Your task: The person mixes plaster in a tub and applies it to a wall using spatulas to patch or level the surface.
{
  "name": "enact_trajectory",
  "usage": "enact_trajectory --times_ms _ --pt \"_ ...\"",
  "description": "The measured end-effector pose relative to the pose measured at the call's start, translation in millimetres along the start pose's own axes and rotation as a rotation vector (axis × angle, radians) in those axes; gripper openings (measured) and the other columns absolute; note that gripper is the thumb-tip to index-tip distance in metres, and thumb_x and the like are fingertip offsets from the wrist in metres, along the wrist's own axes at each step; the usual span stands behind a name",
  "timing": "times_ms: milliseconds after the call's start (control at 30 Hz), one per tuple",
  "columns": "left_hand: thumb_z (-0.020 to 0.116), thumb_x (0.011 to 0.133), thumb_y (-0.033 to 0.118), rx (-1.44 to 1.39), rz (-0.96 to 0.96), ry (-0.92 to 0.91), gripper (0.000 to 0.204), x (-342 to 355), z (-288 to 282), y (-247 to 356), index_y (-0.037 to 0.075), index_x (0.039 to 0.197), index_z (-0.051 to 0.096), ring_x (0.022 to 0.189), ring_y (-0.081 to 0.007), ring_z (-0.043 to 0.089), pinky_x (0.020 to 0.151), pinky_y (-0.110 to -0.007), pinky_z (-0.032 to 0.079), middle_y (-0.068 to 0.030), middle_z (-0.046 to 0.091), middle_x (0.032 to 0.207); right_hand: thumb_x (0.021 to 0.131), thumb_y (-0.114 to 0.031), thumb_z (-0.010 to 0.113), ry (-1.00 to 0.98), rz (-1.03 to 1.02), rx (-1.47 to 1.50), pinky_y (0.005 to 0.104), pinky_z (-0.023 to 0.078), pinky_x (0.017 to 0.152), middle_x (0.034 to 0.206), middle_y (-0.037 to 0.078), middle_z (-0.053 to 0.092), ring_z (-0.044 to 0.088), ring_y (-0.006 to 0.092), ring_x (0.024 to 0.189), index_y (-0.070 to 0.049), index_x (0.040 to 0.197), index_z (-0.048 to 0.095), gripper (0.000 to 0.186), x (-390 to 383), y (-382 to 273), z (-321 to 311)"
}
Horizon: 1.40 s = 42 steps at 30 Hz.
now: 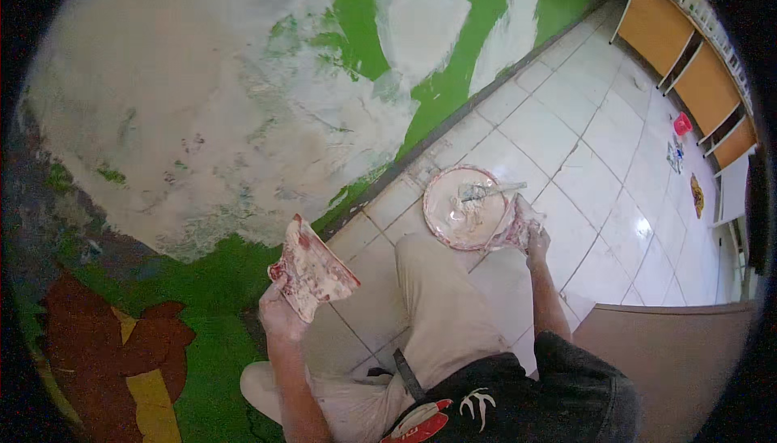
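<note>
My left hand [283, 311] is closed around a wide, red-edged putty spreader [316, 271], thickly coated with off-white putty, held up near the wall. On the floor in front of my knee stands a round bucket [428, 215] with a reddish rim and pale putty inside. A putty knife [486, 190] rests across it, its handle reaching over the right rim. At that same rim my right hand [530, 236] is closed on a second spreader [503, 234], smeared pinkish white; putty partly hides its outline and my fingers.
The green wall [437, 103] on the left carries broad white putty patches [202, 119] and a brown painted figure [105, 354]. Pale tiles [599, 159] cover the floor. Wooden desks [660, 26] line the far right, near a pink container [682, 124]. A brown surface [655, 362] lies at lower right.
</note>
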<state>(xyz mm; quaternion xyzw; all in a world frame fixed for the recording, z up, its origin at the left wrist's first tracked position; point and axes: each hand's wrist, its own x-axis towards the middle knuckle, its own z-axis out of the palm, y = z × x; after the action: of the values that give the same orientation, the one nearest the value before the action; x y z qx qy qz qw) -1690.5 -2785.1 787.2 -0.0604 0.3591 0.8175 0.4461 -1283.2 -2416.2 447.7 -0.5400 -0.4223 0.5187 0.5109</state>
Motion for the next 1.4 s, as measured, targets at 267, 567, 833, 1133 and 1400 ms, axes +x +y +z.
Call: enact_trajectory --times_ms 267,567,833,1133,1400 --pt "0.051 0.092 0.011 0.098 -0.158 0.028 0.044 93 26 -111 -0.004 0.133 0.047 0.120 -0.0357 0.057 0.104 -0.052 0.045 -0.0203 0.056 0.132 0.093 -0.025 0.064 0.028 0.014 -0.009 0.0236 0.046 0.065 0.089 -0.001 0.061 0.054 0.0069 0.075 -0.001 0.114 0.063 0.033 85 44 -30" --pt "0.048 0.094 0.011 0.141 -0.258 0.032 0.036 238 16 -188 -0.003 0.127 0.051 0.115 -0.0350 0.060 0.101 -0.051 0.048 -0.0183 0.060 0.126 0.090 -0.016 0.059 -0.173 0.159 0.197 0.0247 0.050 0.068 0.102 0.006 0.063 0.060 0.0120 0.079 0.006 0.125 0.055 0.041 137 7 -14" --pt "0.046 0.095 0.013 0.032 -0.418 -0.026 0.042 335 -98 -246 -0.005 0.133 0.047 0.113 -0.0366 0.061 0.101 -0.050 0.049 -0.0206 0.059 0.128 0.095 -0.037 0.059 -0.349 -0.104 -0.271 0.0281 0.049 0.064 0.091 0.004 0.066 0.060 0.0135 0.076 0.002 0.108 0.062 0.041 214 56 101" --pt "0.046 0.091 0.015 -0.001 -0.469 -0.166 0.051 395 -150 -237 -0.004 0.138 0.045 0.119 -0.0359 0.057 0.107 -0.051 0.043 -0.0202 0.056 0.133 0.088 -0.038 0.063 -0.389 -0.397 -0.819 0.0426 0.046 0.060 0.069 0.024 0.060 0.063 0.0308 0.066 -0.001 0.096 0.064 0.038 191 38 263" --pt "0.052 0.087 0.015 0.019 -0.545 -0.173 0.053 427 -180 -271 -0.003 0.136 0.046 0.111 -0.0375 0.061 0.098 -0.053 0.050 -0.0208 0.060 0.125 0.092 -0.039 0.059 -0.553 -0.563 -1.257 0.0479 0.052 0.082 0.096 0.025 0.069 0.066 0.0411 0.093 -0.008 0.112 0.068 0.038 226 27 257"
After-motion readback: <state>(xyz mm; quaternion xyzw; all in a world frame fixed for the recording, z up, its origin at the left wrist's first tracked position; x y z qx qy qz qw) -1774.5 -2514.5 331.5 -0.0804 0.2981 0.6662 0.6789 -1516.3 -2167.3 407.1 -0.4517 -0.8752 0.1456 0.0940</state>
